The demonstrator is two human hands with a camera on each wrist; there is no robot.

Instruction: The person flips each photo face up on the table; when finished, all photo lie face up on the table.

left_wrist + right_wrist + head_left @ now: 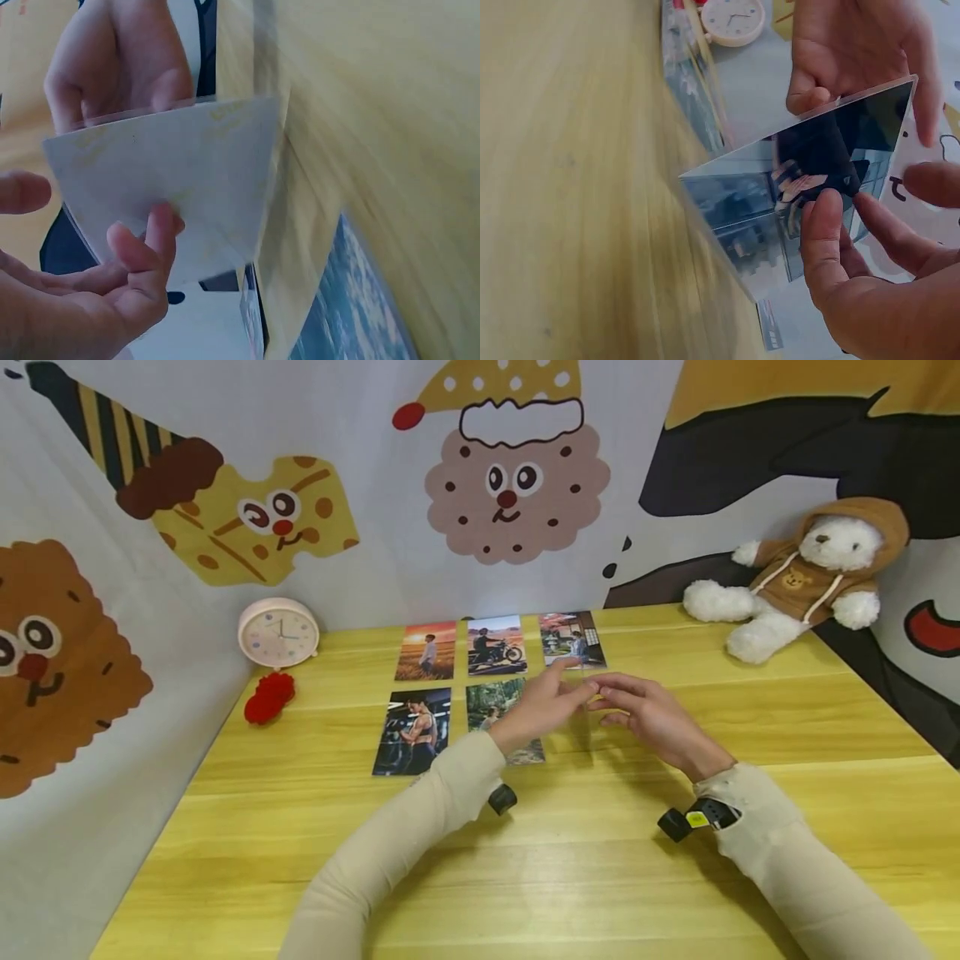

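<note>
Both hands hold one photo card [742, 225] upright on edge between them above the table. Its printed side, with a dark-clad figure indoors, faces the right wrist view; its plain white back [217, 172] shows in the left wrist view. My left hand [542, 703] touches the back with curled fingertips. On the printed side are the fingertips of my right hand [651, 717]. Behind the left forearm lie a gym photo [412, 732] and a forest photo [495, 697], partly covered. Farther back are a sunset-field photo [426, 652], a motorcycle photo [497, 645] and a courtyard photo [570, 637].
A round pink clock [277, 632] stands at the table's back left, a red fuzzy object [270, 697] before it. A white teddy bear in a brown hoodie [810, 577] sits at the back right. A cartoon-printed cloth [390, 527] hangs behind the wooden table [570, 877].
</note>
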